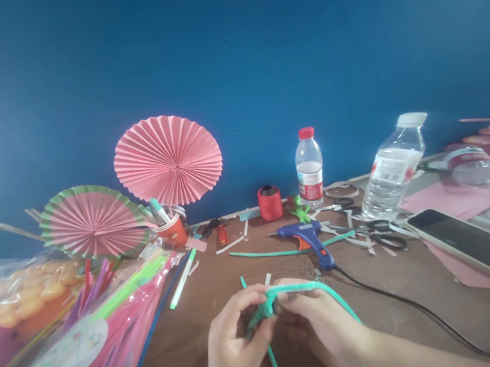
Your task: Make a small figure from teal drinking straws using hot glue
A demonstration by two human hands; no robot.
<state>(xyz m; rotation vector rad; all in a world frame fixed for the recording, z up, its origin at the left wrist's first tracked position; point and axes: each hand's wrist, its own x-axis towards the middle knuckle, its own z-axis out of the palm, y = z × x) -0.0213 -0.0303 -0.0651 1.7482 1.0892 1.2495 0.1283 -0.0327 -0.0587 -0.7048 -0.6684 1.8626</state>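
Both hands meet low in the middle of the brown table. My left hand (237, 342) pinches a teal pipe cleaner (314, 288) near a twisted, bunched part between the fingers. My right hand (322, 327) grips the same pipe cleaner from the other side, fingers curled over it. One end of it arcs over my right hand, another runs down toward me between the wrists. A blue glue gun (307, 236) lies just beyond the hands, and its black cord (408, 306) trails right.
A clear bag of coloured pipe cleaners (81, 346) fills the left. Pink paper fans (168, 161) stand against the blue wall. Two water bottles (309, 167), a red thread spool (270, 202), scissors (384, 235), paper scraps and a dark tablet (477, 248) lie to the right.
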